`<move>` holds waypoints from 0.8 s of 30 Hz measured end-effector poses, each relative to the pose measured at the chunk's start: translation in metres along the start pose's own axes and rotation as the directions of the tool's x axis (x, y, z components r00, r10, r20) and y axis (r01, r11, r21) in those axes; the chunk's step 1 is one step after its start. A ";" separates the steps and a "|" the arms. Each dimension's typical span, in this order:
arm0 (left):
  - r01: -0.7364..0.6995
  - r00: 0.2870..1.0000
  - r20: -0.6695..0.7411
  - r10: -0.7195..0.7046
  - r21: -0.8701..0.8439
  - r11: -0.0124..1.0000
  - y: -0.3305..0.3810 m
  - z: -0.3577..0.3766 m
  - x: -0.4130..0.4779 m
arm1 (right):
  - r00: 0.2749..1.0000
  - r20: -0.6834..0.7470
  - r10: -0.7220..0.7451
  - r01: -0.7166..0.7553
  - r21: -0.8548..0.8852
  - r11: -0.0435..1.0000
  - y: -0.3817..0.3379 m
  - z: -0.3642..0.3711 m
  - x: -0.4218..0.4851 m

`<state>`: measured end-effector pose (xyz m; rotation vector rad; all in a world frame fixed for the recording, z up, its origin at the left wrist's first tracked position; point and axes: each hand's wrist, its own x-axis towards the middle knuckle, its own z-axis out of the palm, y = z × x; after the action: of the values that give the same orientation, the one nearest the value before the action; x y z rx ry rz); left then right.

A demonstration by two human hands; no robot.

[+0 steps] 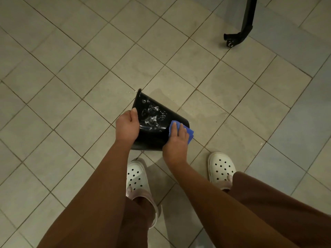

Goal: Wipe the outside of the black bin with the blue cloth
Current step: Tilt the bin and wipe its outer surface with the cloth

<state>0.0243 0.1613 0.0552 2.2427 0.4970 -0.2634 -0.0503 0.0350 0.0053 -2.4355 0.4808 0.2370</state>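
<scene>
Black bin (155, 126) | left hand (127, 125) fingers curl round rim | right hand (176, 141) fingers press blue cloth (190, 133) flat

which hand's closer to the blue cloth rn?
Right. The right hand presses the blue cloth against the bin near its base. The left hand grips the bin's rim, across the soapy side from the cloth.

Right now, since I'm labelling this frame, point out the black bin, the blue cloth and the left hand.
black bin (154, 120), head view, soapy side wall.
blue cloth (191, 133), head view, part beyond fingertips.
left hand (127, 126), head view, back of hand.
</scene>
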 end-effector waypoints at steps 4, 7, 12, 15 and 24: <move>-0.012 1.000 -0.009 0.012 0.013 1.000 0.001 0.001 -0.001 | 0.978 0.036 -0.203 0.204 -0.005 0.979 0.021 -0.010 0.040; -0.023 0.999 -0.039 0.026 0.071 0.997 0.007 0.004 -0.001 | 0.994 0.052 -0.095 0.092 0.060 0.994 0.034 -0.017 0.051; 0.048 0.997 -0.067 -0.043 0.085 0.995 0.005 0.002 0.004 | 0.988 -0.023 0.153 -0.151 0.076 0.986 0.009 0.001 0.003; 0.070 0.996 -0.060 -0.066 0.053 0.996 0.004 -0.002 0.005 | 0.999 -0.024 -0.039 0.040 0.022 0.999 0.000 0.009 -0.004; -0.020 0.997 -0.077 0.024 0.064 0.998 0.011 0.003 0.001 | 0.982 0.165 0.086 -0.085 -0.014 0.996 0.036 -0.012 0.052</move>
<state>0.0302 0.1532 0.0605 2.3260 0.5110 -0.1838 -0.0163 -0.0138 -0.0198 -2.3796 0.5117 0.4745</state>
